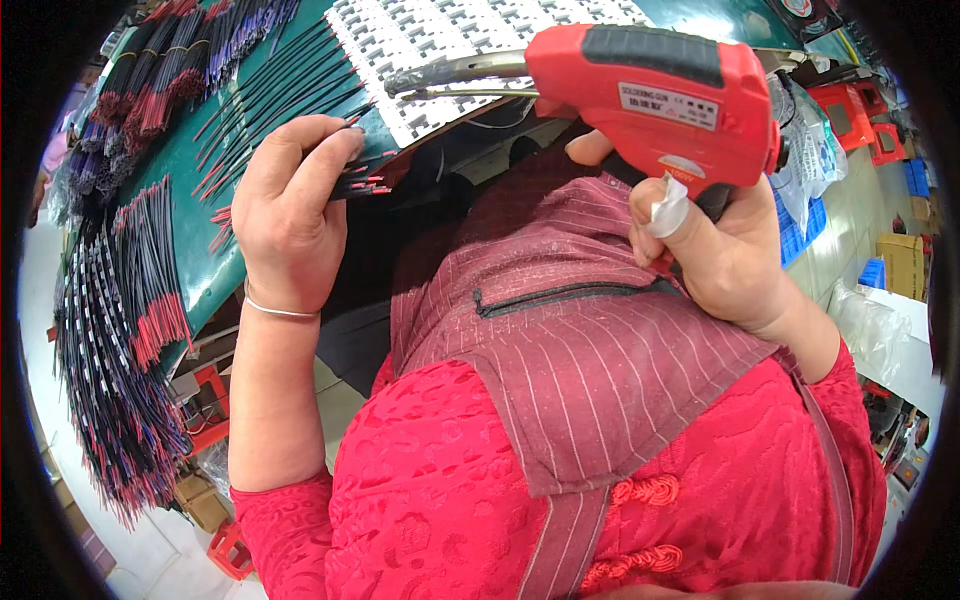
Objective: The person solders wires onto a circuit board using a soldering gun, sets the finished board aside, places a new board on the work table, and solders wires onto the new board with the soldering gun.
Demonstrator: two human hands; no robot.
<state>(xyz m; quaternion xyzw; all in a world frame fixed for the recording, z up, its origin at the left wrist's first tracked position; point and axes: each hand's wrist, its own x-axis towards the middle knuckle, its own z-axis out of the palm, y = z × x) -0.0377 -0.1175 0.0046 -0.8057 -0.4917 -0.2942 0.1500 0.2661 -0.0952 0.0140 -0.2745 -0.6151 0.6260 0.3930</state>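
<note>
My right hand grips a red soldering gun by its handle; a white bandage wraps one finger. The gun's metal tip points left over a white sheet of small LED modules. My left hand is closed on a short red and black wire pair at the edge of the green table. A thin bracelet circles that wrist. My red top and striped apron fill the lower middle of the view.
Loose red and black wire pairs lie fanned on the green table. Tied wire bundles sit at its far left, and more hang over its near edge. Red plastic stools, blue crates and cardboard boxes stand on the floor at the right.
</note>
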